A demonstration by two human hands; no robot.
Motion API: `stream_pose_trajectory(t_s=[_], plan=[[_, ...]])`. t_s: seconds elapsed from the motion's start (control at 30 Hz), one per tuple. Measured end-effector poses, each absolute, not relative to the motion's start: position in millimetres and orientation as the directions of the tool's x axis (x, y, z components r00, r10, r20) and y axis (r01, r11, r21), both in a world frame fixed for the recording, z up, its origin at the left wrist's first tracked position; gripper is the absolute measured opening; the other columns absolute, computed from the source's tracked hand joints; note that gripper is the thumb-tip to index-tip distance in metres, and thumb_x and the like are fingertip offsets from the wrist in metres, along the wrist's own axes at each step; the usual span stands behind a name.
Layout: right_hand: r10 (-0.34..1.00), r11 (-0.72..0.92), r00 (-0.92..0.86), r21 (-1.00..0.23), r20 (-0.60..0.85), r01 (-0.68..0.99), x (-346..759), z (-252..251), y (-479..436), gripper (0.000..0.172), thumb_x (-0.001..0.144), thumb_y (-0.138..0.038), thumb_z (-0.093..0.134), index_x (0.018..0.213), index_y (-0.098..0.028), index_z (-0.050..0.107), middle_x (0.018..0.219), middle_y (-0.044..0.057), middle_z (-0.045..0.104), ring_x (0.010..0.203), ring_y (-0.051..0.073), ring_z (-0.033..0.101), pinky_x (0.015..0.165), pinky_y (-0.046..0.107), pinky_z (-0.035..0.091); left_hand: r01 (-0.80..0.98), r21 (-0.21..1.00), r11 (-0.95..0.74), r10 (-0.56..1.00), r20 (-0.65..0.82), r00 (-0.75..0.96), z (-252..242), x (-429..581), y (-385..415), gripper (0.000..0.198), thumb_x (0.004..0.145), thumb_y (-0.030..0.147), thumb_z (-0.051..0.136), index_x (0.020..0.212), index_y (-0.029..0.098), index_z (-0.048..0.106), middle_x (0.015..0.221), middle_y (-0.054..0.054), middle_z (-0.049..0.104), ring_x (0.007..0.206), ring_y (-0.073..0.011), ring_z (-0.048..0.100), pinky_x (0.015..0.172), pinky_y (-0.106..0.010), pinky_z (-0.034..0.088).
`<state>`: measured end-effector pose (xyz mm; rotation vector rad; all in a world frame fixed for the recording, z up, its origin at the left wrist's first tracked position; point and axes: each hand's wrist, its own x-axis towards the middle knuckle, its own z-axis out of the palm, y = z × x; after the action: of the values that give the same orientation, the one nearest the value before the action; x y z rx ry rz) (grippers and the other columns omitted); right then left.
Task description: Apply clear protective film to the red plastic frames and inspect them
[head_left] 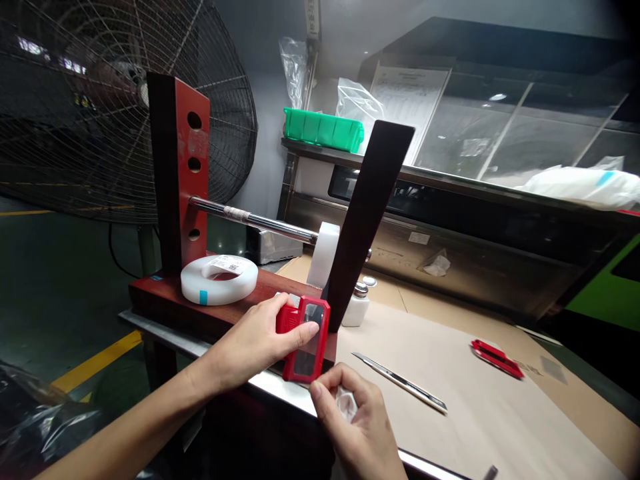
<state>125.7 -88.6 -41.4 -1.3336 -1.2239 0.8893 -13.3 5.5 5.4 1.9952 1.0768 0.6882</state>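
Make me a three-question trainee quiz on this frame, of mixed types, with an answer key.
1. True or false: the left hand grips a red-framed piece.
2. Which tool lies nearest the right hand on the beige work surface: (a) scissors, (b) a craft knife, (c) a screwdriver?
3. Fill in: the white roll with the blue tab lies flat on the stand's ____, lower than the metal rod.

Key: 1, true. 2, (b), the craft knife. 3, base.
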Motion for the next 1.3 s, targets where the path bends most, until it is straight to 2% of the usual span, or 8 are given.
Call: stream_pose_trajectory(t_s=[0.23, 0.5, 0.57, 0.67, 0.8, 1.07, 1.23, 1.3], plan=[[0.971, 0.106, 0.184, -0.966, 0.152, 0.234, 126, -43, -89, 0.04, 0.079, -0.051, 0.053, 0.065, -0.014, 0.046, 0.057, -0.001, 0.04, 0.054, 0.008, 0.031, 0.055, 0.024, 0.022, 0.432, 0.82, -0.376, 0.859, 0.133, 0.495, 4, -13, 6, 0.051, 0.079, 0.063, 0.053, 0.094, 0.013, 0.051, 0.089, -0.004, 0.064, 0.077, -0.0151, 0.057, 0.064, -0.025, 0.045], [0.89, 0.286, 0.222, -0.867, 0.398, 0.409, 125, -62, -88, 0.027, 0.086, -0.04, 0.051, 0.074, -0.017, 0.044, 0.056, -0.004, 0.039, 0.049, 0.006, 0.032, 0.049, 0.023, 0.025, 0.383, 0.868, -0.315, 0.862, 0.093, 0.497, 4, -14, 2, 0.054, 0.077, 0.064, 0.055, 0.094, 0.013, 0.05, 0.068, -0.001, 0.057, 0.047, -0.0083, 0.043, 0.038, -0.02, 0.031], [0.798, 0.413, 0.172, -0.731, 0.578, 0.544, 128, -69, -86, 0.011, 0.088, -0.028, 0.049, 0.094, -0.02, 0.048, 0.057, -0.006, 0.041, 0.044, 0.006, 0.03, 0.046, 0.021, 0.025, 0.37, 0.881, -0.294, 0.862, 0.078, 0.5, 5, -14, 2, 0.054, 0.077, 0.064, 0.056, 0.095, 0.013, 0.05, 0.067, 0.0, 0.055, 0.047, -0.008, 0.043, 0.037, -0.019, 0.03], [0.591, 0.569, -0.131, -0.296, 0.796, 0.767, 138, -77, -82, 0.048, 0.086, -0.01, 0.039, 0.131, -0.023, 0.037, 0.059, -0.005, 0.047, 0.041, 0.007, 0.035, 0.044, 0.021, 0.028, 0.347, 0.897, -0.273, 0.859, 0.065, 0.507, 7, -13, 1, 0.052, 0.076, 0.063, 0.057, 0.093, 0.014, 0.049, 0.063, 0.001, 0.053, 0.047, -0.008, 0.042, 0.036, -0.018, 0.029], [0.507, 0.512, -0.392, 0.098, 0.768, 0.854, 147, -83, -77, 0.066, 0.08, -0.007, 0.036, 0.144, -0.017, 0.026, 0.057, -0.002, 0.046, 0.044, 0.012, 0.044, 0.044, 0.025, 0.029, 0.359, 0.908, -0.218, 0.862, 0.007, 0.506, 8, -13, 0, 0.054, 0.075, 0.065, 0.057, 0.092, 0.015, 0.046, 0.06, 0.001, 0.054, 0.047, -0.0104, 0.043, 0.036, -0.018, 0.029], [0.499, 0.529, -0.272, -0.04, 0.823, 0.848, 153, -73, -76, 0.057, 0.083, -0.004, 0.041, 0.138, -0.011, 0.031, 0.062, -0.003, 0.056, 0.045, 0.008, 0.046, 0.047, 0.022, 0.034, 0.318, 0.919, -0.235, 0.862, 0.046, 0.504, 7, -15, 0, 0.052, 0.075, 0.062, 0.059, 0.094, 0.013, 0.051, 0.061, 0.002, 0.049, 0.044, -0.007, 0.038, 0.035, -0.018, 0.028], [0.565, 0.381, -0.174, -0.069, 0.807, 0.922, 183, -55, -69, 0.014, 0.09, -0.016, 0.048, 0.1, -0.017, 0.057, 0.065, -0.003, 0.059, 0.048, 0.007, 0.051, 0.05, 0.021, 0.035, 0.355, 0.902, -0.246, 0.859, 0.033, 0.511, 6, -18, 2, 0.052, 0.077, 0.062, 0.057, 0.096, 0.014, 0.051, 0.056, 0.005, 0.044, 0.04, -0.0063, 0.034, 0.034, -0.018, 0.025], [0.692, 0.23, -0.133, -0.043, 0.71, 0.972, 206, -57, -63, 0.016, 0.093, -0.027, 0.046, 0.088, -0.021, 0.059, 0.071, -0.002, 0.06, 0.05, 0.01, 0.053, 0.049, 0.026, 0.031, 0.367, 0.896, -0.251, 0.861, 0.034, 0.507, 6, -19, 3, 0.051, 0.077, 0.061, 0.058, 0.096, 0.014, 0.051, 0.057, 0.004, 0.046, 0.041, -0.0062, 0.035, 0.035, -0.018, 0.025]])
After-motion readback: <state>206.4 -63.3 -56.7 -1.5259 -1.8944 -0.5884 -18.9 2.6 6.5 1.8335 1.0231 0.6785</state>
